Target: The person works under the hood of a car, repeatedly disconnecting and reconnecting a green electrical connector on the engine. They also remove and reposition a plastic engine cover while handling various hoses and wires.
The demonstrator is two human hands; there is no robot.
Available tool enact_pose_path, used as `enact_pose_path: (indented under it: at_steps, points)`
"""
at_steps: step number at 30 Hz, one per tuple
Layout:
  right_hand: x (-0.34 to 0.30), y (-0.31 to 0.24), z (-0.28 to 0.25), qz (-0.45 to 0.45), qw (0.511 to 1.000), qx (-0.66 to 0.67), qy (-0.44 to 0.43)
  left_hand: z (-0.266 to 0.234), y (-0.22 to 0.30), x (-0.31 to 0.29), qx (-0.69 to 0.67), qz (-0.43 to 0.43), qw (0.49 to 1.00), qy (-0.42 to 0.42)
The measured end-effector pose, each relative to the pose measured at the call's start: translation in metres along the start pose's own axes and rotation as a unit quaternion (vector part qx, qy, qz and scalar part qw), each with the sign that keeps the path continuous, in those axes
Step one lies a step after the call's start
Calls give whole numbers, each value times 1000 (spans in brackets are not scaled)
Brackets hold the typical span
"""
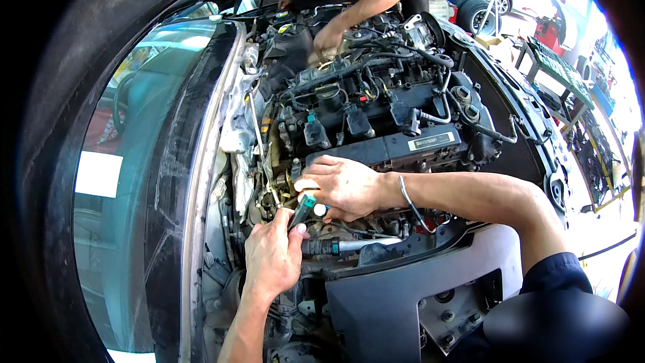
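Note:
My left hand is closed around a short black cylindrical piece with a teal end, which points up and away from me. My right hand reaches across from the right, its fingers curled down at the near side of the engine. Whatever those fingers grip is hidden behind the hand. A small white round part shows between the two hands. Just below them runs a black hose with a teal collar, joined to a silvery pipe. A bracelet circles my right wrist.
Across the engine bay a co-worker's hand reaches into the engine. The windshield lies left, under the raised hood. A grey plastic cover sits near me. To the right are a green-topped stand and tires.

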State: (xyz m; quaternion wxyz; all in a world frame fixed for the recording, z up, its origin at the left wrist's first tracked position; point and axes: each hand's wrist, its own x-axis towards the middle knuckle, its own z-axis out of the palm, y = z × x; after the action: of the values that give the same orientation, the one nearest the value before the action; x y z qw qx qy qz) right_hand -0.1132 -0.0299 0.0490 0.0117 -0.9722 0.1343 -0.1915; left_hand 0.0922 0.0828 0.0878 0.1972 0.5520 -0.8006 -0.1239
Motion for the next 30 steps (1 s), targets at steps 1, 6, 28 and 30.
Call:
enact_pose_path:
  at_steps: [1,6,28,30]
  points:
    - [0,-1,6,-12,998,-29,54,-1,1,0,-6,-1,1000,3]
    - [5,-10,8,79,997,-25,-4,-1,0,-1,-14,-10,1000,-6]
    - [-25,-13,4,108,946,263,-154,1,1,3,-63,-43,997,-2]
    - [-29,-14,-5,106,933,297,-176,-1,4,4,-87,-52,995,-3]
